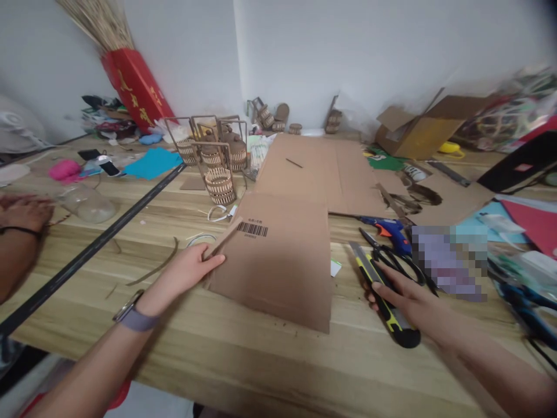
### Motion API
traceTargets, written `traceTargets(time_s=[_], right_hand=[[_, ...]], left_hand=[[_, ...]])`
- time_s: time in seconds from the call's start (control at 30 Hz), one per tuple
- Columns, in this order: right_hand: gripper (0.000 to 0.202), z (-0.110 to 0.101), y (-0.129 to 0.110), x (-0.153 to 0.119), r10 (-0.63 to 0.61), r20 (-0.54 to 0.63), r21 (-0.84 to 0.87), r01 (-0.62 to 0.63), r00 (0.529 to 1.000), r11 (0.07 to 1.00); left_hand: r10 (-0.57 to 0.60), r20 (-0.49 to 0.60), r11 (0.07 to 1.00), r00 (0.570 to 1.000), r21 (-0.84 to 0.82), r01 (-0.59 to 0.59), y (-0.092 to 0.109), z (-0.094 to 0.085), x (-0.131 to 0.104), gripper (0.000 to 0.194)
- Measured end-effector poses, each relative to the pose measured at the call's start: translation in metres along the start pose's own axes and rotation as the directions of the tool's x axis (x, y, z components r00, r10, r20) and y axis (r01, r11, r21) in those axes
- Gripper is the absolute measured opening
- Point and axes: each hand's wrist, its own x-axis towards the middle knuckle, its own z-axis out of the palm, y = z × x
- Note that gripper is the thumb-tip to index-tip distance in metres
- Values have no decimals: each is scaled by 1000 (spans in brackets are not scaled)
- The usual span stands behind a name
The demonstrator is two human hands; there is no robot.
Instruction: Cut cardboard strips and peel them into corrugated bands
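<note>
A sheet of brown cardboard [282,255] with a printed barcode lies near the front of the wooden table. My left hand [202,266] grips its left edge, thumb on top and the fingers hidden below. In my right hand [398,293] is a black and yellow utility knife [385,307], its blade extended and pointing away to the upper left. The knife is apart from the cardboard, to its right. Black-handled scissors [400,261] and a blue glue gun [389,232] lie just beyond my right hand. A larger cardboard piece [313,168] lies flat behind the barcode sheet.
Small woven baskets with tall handles [220,180] stand left of the cardboard. Another person's hand [28,212] rests at the far left, by a clear jar [89,203]. A black strip [93,249] crosses the table. An open carton [418,130] stands at the back right.
</note>
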Motion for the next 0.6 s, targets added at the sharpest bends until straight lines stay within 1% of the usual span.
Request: traceTargets(time_s=[0.03, 0.07, 0.1, 0.13, 0.17, 0.23, 0.3, 0.33, 0.37, 0.4, 0.43, 0.5, 0.53, 0.57, 0.6], right_hand=[[72, -3, 5, 7, -81, -54, -161, 72, 995, 984], [68, -5, 10, 14, -184, -107, -340, 138, 977, 930], [63, -7, 14, 20, -281, -141, -483, 181, 949, 856], [58, -8, 16, 25, -360, -153, -588, 208, 920, 782], [55, -8, 16, 28, -416, -155, -648, 225, 896, 727], [52, -3, 11, 26, -474, -158, -682, 251, 867, 687], [55, 9, -3, 15, -564, -118, -743, 304, 817, 596], [57, 19, -11, 6, -640, -56, -800, 349, 767, 488], [55, 31, -19, -4, -694, 64, -829, 426, 717, 363], [55, 45, -27, -14, -739, 167, -833, 495, 653, 250], [60, 59, -34, -23, -764, 232, -833, 529, 602, 164], [65, 86, -43, -35, -769, 305, -854, 519, 562, 41], [60, 96, -45, -38, -768, 312, -876, 483, 560, -4], [55, 103, -45, -39, -772, 303, -897, 441, 558, -34], [53, 105, -45, -39, -782, 286, -916, 398, 554, -52]], left_hand=[[-8, 12, 999, 1000, -53, 9, -1, 0, 5, 32], [-14, 25, 996, 1000, -91, 16, -2, 0, 10, 32], [-17, 38, 992, 999, -126, 22, -1, 0, 13, 31], [-17, 51, 988, 999, -150, 24, 1, 0, 15, 31], [-15, 61, 986, 998, -162, 25, 4, 0, 16, 31], [-10, 77, 984, 997, -179, 24, 12, -2, 16, 33], [-5, 107, 971, 994, -237, 30, 24, -4, 12, 34], [-2, 132, 955, 991, -294, 42, 30, -5, 9, 35], [-5, 157, 934, 988, -353, 61, 38, -6, 5, 36], [-16, 172, 915, 985, -395, 84, 45, -8, 1, 36], [-30, 165, 898, 986, -428, 99, 53, -9, -3, 37], [-63, 142, 872, 988, -474, 123, 70, -13, -12, 39], [-55, 127, 862, 990, -494, 111, 78, -15, -16, 39], [-24, 124, 849, 992, -521, 85, 86, -16, -21, 40], [33, 127, 831, 991, -555, 43, 93, -18, -26, 40]])
